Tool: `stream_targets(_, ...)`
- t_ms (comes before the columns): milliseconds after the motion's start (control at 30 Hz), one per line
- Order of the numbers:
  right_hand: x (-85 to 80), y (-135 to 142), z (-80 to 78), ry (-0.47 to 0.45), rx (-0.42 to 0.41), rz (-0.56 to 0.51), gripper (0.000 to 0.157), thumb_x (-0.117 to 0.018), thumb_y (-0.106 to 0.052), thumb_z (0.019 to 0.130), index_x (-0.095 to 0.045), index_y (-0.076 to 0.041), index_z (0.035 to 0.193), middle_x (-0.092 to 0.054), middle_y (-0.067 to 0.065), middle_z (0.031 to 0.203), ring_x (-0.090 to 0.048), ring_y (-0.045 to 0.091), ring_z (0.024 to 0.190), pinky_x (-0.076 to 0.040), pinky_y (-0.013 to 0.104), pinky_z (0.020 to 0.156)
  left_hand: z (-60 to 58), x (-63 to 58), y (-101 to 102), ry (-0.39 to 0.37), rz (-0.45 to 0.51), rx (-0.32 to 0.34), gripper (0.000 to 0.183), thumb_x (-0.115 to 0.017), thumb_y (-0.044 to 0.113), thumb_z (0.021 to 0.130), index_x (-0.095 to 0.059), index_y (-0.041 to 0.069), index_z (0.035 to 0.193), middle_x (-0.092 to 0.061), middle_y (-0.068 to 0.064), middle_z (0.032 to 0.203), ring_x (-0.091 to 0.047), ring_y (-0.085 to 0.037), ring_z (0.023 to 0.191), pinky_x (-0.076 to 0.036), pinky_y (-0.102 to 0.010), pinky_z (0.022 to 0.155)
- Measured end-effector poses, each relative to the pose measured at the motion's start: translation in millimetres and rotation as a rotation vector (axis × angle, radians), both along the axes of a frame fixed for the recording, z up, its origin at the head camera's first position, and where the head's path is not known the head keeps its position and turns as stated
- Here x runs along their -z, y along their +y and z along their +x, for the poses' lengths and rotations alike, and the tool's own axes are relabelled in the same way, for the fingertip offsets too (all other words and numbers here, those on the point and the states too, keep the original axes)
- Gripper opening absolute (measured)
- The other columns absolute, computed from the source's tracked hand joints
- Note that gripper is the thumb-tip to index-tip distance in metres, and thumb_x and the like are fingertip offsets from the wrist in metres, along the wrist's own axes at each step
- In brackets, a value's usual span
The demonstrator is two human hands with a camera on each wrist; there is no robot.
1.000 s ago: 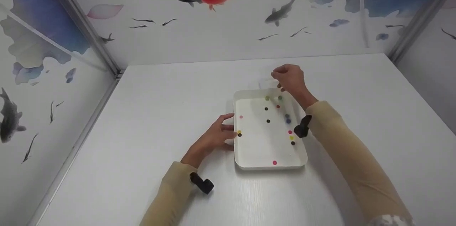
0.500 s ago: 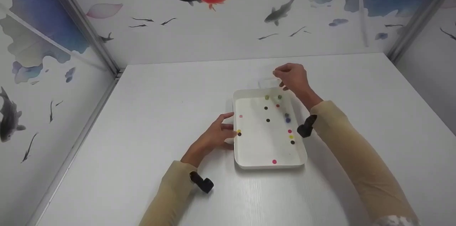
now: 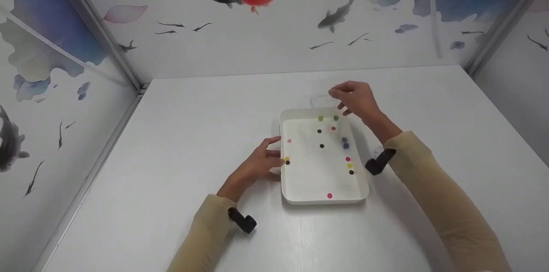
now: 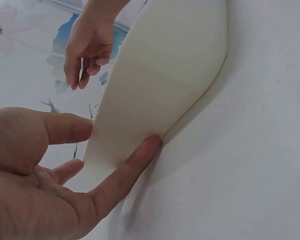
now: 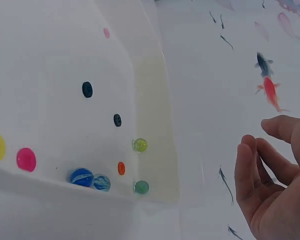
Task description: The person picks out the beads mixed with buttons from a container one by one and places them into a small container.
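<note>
A shallow white tray [image 3: 311, 182] holds scattered buttons and glass marbles. My left hand [image 3: 259, 162] is at its left side, fingers nearly straight; in the left wrist view the thumb meets the rim and a fingertip [image 4: 151, 146] touches the outer wall. Past the tray's far right corner hovers my right hand [image 3: 357, 98]. Its thumb and fingers stand apart with nothing seen between them in the right wrist view. Close by it, a clear box [image 3: 321, 101] stands behind the tray. Blue marbles [image 5: 82, 177], a green marble [image 5: 141, 187] and black buttons [image 5: 87, 89] lie in the tray.
A small clear object [image 3: 377, 151] lies right of the tray, partly behind the right wrist camera [image 3: 379, 162]. White panels [image 3: 274, 49] printed with fish enclose the white table [image 3: 206, 126] at the back and sides.
My right hand has shifted slightly right and nearer to me, its forearm swinging outward, so the small clear object by the wrist now shows. The left hand and the tray have stayed in place.
</note>
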State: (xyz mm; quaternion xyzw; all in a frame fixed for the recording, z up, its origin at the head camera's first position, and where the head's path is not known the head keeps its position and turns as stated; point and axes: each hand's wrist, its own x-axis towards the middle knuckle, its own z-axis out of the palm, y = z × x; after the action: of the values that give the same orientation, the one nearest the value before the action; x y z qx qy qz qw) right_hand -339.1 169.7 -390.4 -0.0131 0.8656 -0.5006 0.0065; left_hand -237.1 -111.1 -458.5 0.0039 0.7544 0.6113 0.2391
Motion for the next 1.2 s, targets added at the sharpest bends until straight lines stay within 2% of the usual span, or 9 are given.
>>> stream_targets(267,5.3,5,11.4,0.002,-0.084,0.064,0.044,-0.061,-0.038,0.099,-0.063,-0.007,0.13,-0.062,0.016,0.129,-0.066,0.029,0.099,-0.058,0.022,0.065,1.2,-0.9,-1,-0.005,0.009,0.006,0.073,-0.062,0.007,0.095,-0.028,0.024,0.157,-0.047,-0.019,0.149,-0.062,-0.032,0.122,-0.062,-0.042,0.088)
stream_targets(467,6.4,10,17.6,-0.001,-0.125,0.106,0.052,-0.063,-0.042,0.097,-0.058,-0.007,0.135,-0.061,0.015,0.13,-0.064,0.033,0.11,-0.059,0.024,0.068,0.0,-1.0,0,0.0,0.004,0.011,0.073,-0.063,0.007,0.094,-0.028,0.023,0.157,-0.047,-0.02,0.149,-0.062,-0.032,0.123,-0.062,-0.042,0.088)
stream_targets(733,4.0,12,28.0,0.007,-0.187,0.152,0.061,-0.065,-0.046,0.095,-0.051,-0.009,0.142,-0.052,0.017,0.144,-0.058,0.034,0.123,-0.06,0.046,0.09,-1.3,-0.3,1,-0.008,-0.018,0.003,0.073,-0.063,0.009,0.095,-0.028,0.024,0.157,-0.047,-0.019,0.15,-0.061,-0.032,0.125,-0.061,-0.043,0.09)
stream_targets(1033,10.2,19,38.8,0.012,-0.278,0.257,0.081,-0.071,-0.049,0.09,-0.036,-0.012,0.153,-0.037,0.015,0.156,-0.046,0.038,0.137,-0.051,0.057,0.103,-1.7,-0.1,1,-0.009,-0.008,0.0,0.074,-0.064,0.008,0.094,-0.028,0.024,0.157,-0.047,-0.019,0.149,-0.061,-0.032,0.124,-0.061,-0.043,0.09)
stream_targets(1200,13.4,24,43.7,-0.013,-0.345,0.283,0.092,-0.075,-0.05,0.086,-0.028,-0.013,0.157,-0.028,0.017,0.159,-0.04,0.041,0.142,-0.05,0.06,0.104,-0.3,0.1,0,-0.002,0.007,0.005,0.073,-0.063,0.007,0.094,-0.028,0.023,0.157,-0.047,-0.02,0.149,-0.061,-0.033,0.125,-0.061,-0.044,0.089)
